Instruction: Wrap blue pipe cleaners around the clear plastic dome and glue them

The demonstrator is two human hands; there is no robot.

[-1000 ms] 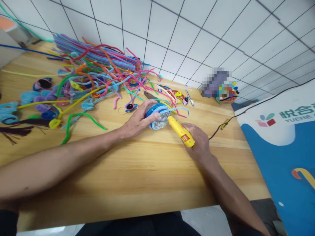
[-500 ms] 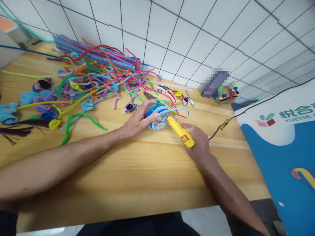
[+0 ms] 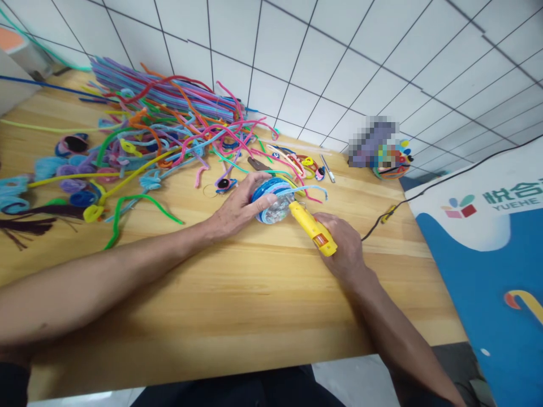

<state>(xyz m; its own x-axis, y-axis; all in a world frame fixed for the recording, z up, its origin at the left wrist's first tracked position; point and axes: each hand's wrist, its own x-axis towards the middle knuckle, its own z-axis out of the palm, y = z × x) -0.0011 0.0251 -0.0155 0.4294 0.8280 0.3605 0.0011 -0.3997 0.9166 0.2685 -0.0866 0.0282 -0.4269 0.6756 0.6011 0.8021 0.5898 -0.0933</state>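
Observation:
My left hand is wrapped round a clear, rounded container partly wound with blue pipe cleaners, its thumb pressing on the windings. A loose light-blue pipe cleaner end sticks out to the right from the container. In my right hand is a yellow hot glue gun, its nozzle pointing up and left at the container's side. Whether the nozzle touches the container I cannot make out. Just behind the container lie dark-handled pliers.
A tangled heap of coloured pipe cleaners covers the back left of the wooden table. A bent green pipe cleaner lies nearer. A pen and a colourful decorated ball are at the back right. A black cord runs rightward.
Almost nothing differs. The glue gun and my right hand have shifted very slightly to the right and down; my left hand keeps its hold on the container.

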